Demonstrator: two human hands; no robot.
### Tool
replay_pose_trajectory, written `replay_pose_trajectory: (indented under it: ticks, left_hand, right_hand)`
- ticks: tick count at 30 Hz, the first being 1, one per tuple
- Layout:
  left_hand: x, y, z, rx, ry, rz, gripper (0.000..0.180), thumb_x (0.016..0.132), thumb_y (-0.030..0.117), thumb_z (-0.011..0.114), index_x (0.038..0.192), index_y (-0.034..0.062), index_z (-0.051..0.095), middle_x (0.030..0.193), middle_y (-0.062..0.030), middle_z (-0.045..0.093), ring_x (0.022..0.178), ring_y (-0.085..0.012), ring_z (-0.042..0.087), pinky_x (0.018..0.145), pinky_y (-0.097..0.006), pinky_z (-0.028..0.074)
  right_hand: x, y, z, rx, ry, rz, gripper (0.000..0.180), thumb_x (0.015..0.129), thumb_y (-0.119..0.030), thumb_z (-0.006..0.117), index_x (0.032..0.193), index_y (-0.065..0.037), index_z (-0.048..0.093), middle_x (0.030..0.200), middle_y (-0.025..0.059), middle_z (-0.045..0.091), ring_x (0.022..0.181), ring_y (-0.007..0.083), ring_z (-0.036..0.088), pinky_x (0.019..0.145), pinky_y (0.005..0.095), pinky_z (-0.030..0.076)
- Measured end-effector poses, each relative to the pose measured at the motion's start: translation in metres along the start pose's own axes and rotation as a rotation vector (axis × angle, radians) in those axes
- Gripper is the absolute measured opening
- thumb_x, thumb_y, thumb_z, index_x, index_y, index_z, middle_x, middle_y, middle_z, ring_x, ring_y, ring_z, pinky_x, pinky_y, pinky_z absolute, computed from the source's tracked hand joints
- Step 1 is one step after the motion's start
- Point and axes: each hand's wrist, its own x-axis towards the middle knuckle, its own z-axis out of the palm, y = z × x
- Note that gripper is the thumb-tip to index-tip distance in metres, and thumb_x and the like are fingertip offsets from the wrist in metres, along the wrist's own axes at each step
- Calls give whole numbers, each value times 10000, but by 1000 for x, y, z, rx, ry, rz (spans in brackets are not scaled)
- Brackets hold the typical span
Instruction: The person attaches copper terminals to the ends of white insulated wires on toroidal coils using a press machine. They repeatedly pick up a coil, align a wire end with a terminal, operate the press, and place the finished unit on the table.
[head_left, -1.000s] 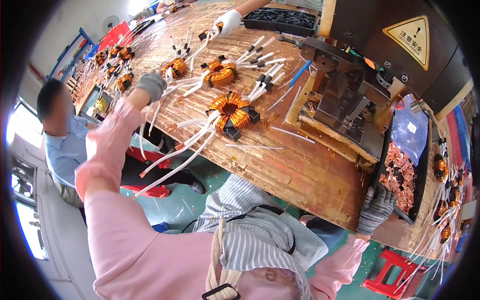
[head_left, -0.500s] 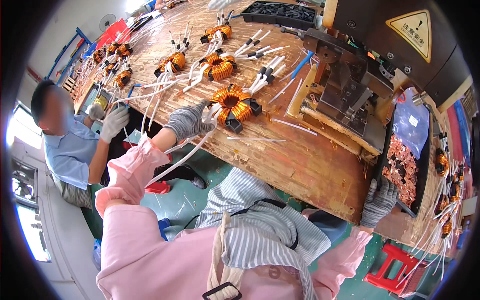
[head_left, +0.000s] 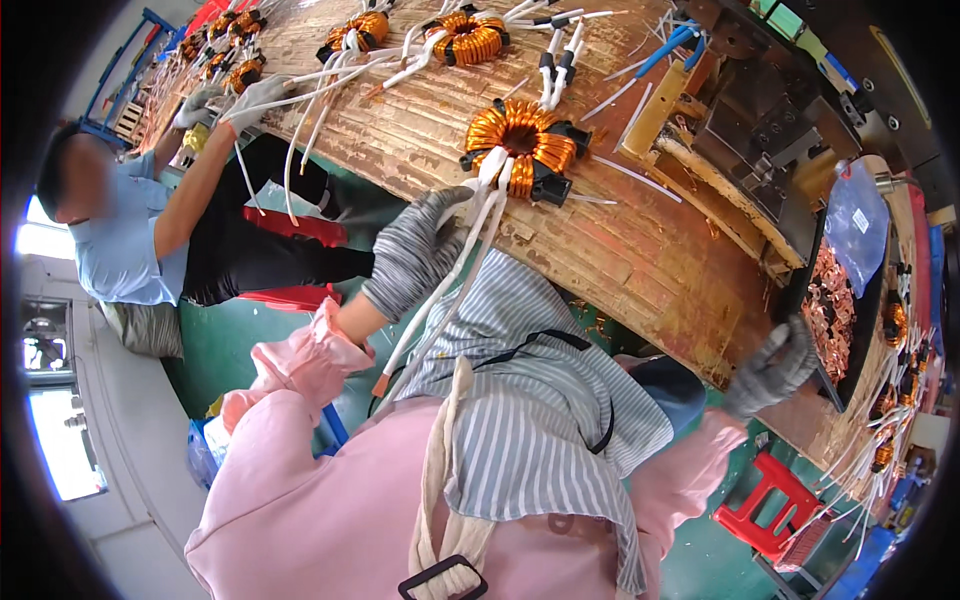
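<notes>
My left hand (head_left: 425, 245), in a grey striped knit glove, is closed on the white leads (head_left: 485, 205) of a copper-wound toroidal coil (head_left: 518, 142). The coil lies on the worn wooden bench with black blocks at its side. Two long lead ends hang over the bench's front edge, one tipped with bare copper. At the bench's right front corner is my right hand (head_left: 775, 372), gloved alike, beside a black tray (head_left: 842, 392) of small copper terminals (head_left: 829, 310). Motion smears its fingers, and I cannot see anything held in it.
A dark press machine (head_left: 760, 130) stands at the bench's right rear. Further coils (head_left: 466, 38) with white leads lie to the back and left. A co-worker's gloved hands (head_left: 255, 103) handle leads at the left. A red stool (head_left: 768, 508) stands below right.
My left hand has drawn the coil's leads nearer to me, and the coil has turned. My right hand has shifted slightly beside the tray. The co-worker's hands have moved up to the bench.
</notes>
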Motion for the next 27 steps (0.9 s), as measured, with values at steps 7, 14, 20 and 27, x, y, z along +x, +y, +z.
replay_pose_trajectory:
  ticks: [7, 14, 20, 27]
  left_hand:
    - [-8, 3, 35, -111, 114, -98, 770, 709, 117, 650, 1332, 92, 198, 1026, -168, 555, 902, -221, 569, 785, -311, 456]
    - [1, -65, 30, -799, -210, -6, 682, 698, 86, 685, 1262, -2, 311, 1165, -102, 481, 1057, -162, 454, 908, -284, 370]
    - [12, -6, -42, 36, -71, 103, 358, 785, 198, 559, 1103, 46, 500, 774, -176, 598, 687, -286, 608, 633, -339, 481]
    - [36, 75, -82, 724, -183, 383, 365, 746, 195, 542, 1085, 63, 516, 688, -151, 580, 602, -284, 581, 519, -353, 459]
  right_hand:
    - [-5, -186, 23, 1072, -571, -104, 227, 759, -182, 586, 946, -57, 560, 891, 113, 574, 818, 282, 551, 716, 357, 443]
    - [3, -257, 68, 993, -959, -451, 240, 824, -257, 486, 928, -48, 542, 820, 176, 580, 780, 328, 558, 695, 404, 440]
    - [-9, -251, 72, 1083, -785, -82, 285, 847, -303, 471, 880, -37, 567, 730, 170, 577, 664, 330, 565, 604, 395, 454]
    - [40, -254, 72, 1758, -1401, 1103, 431, 838, -434, 474, 960, -25, 535, 791, 117, 617, 614, 205, 614, 535, 290, 517]
